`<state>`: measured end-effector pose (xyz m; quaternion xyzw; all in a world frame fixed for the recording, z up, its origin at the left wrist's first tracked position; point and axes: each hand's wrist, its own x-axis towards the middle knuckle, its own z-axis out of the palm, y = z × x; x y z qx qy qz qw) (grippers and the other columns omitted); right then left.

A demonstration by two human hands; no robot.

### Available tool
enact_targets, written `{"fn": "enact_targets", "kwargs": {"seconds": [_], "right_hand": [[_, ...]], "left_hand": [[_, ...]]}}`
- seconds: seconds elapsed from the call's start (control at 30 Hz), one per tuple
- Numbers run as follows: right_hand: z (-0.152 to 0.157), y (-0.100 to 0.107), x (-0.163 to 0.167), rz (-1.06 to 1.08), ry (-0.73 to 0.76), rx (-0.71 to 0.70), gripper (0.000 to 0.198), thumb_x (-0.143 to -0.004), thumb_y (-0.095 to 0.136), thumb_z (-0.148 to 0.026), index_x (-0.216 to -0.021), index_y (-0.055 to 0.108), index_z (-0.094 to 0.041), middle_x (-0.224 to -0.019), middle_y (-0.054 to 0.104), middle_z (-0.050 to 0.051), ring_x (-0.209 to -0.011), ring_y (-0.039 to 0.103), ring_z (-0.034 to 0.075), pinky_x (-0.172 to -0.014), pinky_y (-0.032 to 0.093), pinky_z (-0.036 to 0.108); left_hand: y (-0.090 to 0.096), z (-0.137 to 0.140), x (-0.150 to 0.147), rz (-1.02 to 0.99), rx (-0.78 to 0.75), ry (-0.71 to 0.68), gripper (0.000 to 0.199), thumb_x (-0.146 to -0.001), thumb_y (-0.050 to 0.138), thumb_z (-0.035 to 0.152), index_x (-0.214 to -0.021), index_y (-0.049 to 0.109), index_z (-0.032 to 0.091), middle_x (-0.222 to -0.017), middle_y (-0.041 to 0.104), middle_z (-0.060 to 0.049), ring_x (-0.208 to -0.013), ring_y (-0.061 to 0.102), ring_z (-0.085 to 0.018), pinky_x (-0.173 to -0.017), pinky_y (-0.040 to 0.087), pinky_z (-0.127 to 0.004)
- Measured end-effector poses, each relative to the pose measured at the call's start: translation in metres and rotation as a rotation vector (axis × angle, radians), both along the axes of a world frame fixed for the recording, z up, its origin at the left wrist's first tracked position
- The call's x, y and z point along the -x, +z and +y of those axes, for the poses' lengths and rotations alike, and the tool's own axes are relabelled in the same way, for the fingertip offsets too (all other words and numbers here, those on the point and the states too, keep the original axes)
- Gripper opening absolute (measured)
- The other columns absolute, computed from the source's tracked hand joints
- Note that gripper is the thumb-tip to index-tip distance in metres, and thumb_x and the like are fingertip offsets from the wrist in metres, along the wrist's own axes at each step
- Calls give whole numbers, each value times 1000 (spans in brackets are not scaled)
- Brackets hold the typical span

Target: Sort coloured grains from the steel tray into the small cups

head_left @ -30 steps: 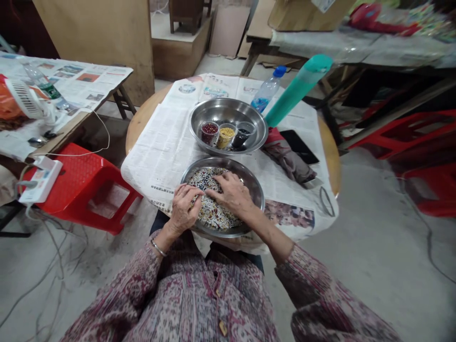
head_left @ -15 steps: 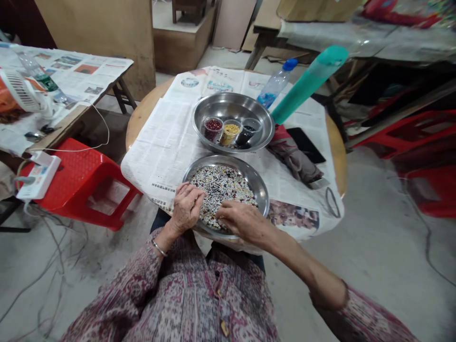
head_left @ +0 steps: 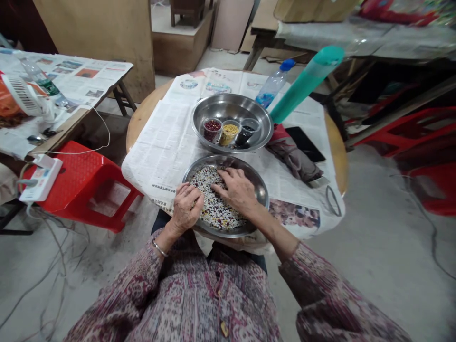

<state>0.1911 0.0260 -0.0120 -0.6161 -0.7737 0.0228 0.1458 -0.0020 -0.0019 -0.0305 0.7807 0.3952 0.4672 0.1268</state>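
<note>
A shallow steel basin (head_left: 262, 192) close to my body holds a spread of mixed grains (head_left: 223, 216), mostly white with dark, red and yellow bits. My right hand (head_left: 238, 190) rests over the grains, thumb and fingers apart, fingertips touching them. At the basin's left rim my left hand (head_left: 187, 205) is closed, its fingers curled in; what it holds, if anything, is hidden. Behind stands a larger steel basin (head_left: 204, 105) with three clear cups inside: a cup of red beans (head_left: 213, 129), a cup of yellow beans (head_left: 230, 134) and a cup of black beans (head_left: 245, 135).
Newspaper (head_left: 153, 156) covers the round table. Beyond the far basin are a plastic bottle (head_left: 272, 85) and a long green tube (head_left: 308, 83). To the right lie a folded umbrella (head_left: 295, 159) and a dark flat object (head_left: 305, 143). A red stool (head_left: 85, 178) bears a power strip (head_left: 42, 178).
My right hand has moved away from me across the grains, and its fingers have spread from a pinch. My left hand stays at the rim.
</note>
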Motion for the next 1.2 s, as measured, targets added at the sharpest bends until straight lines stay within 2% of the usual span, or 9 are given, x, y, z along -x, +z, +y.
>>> {"fn": "enact_targets", "kwargs": {"seconds": [0.17,0.33,0.53,0.73,0.8,0.93,1.03,1.1,1.2], "right_hand": [[-5,-1,28,71,328,46,42,-91,61,-34,-130,60,-18,-135,57,15,-121,49,30,-100,46,48],[-19,4,13,104,583,126,20,-89,63,-23,-108,68,-19,-111,65,10,-105,55,24,-89,50,38],[-37,21,-32,70,371,179,20,-93,51,-12,-94,70,-18,-99,65,10,-94,59,20,-81,48,32],[-59,32,-25,21,490,418,16,-95,56,-23,-94,72,-23,-92,67,4,-84,62,17,-75,46,28],[-56,28,-23,-15,413,350,18,-95,54,-23,-98,72,-24,-93,68,6,-88,63,19,-75,47,30],[-31,14,-32,-17,106,103,24,-95,52,-24,-111,70,-23,-109,68,10,-103,60,24,-82,50,35],[-13,5,-32,-14,-61,27,29,-94,54,-33,-117,67,-21,-113,66,13,-108,56,29,-85,51,41],[-7,1,-22,-1,-77,17,35,-94,55,-42,-120,65,-20,-114,64,14,-109,54,31,-86,50,42],[-7,-1,-1,75,66,34,34,-93,58,-41,-119,64,-20,-111,62,13,-107,56,28,-86,50,40]], "left_hand": [[2,0,-1,-60,-3,-1,23,-100,51,23,-78,55,21,-81,65,-1,-87,61,-17,-101,45,-40],[2,0,-1,-60,10,2,23,-102,45,22,-81,55,21,-80,64,-2,-88,61,-18,-98,46,-40],[2,0,-2,-22,16,4,26,-103,43,25,-80,55,21,-80,64,-1,-85,61,-17,-99,44,-40],[4,0,-1,16,15,9,28,-103,42,25,-79,55,21,-80,65,-1,-84,61,-17,-101,43,-39],[4,0,-1,13,20,5,28,-103,43,24,-78,55,21,-79,65,-1,-84,61,-17,-101,43,-40],[3,0,-2,23,40,23,27,-101,44,24,-77,55,21,-78,65,-1,-83,61,-17,-101,43,-40],[2,0,-2,19,31,26,27,-101,45,24,-77,55,21,-78,65,0,-83,62,-17,-102,42,-39],[2,0,-2,14,20,17,26,-102,44,23,-78,56,21,-79,65,0,-83,62,-17,-102,42,-39],[2,0,-2,17,12,14,27,-102,43,23,-79,56,21,-80,66,-1,-83,62,-17,-102,43,-40]]}}
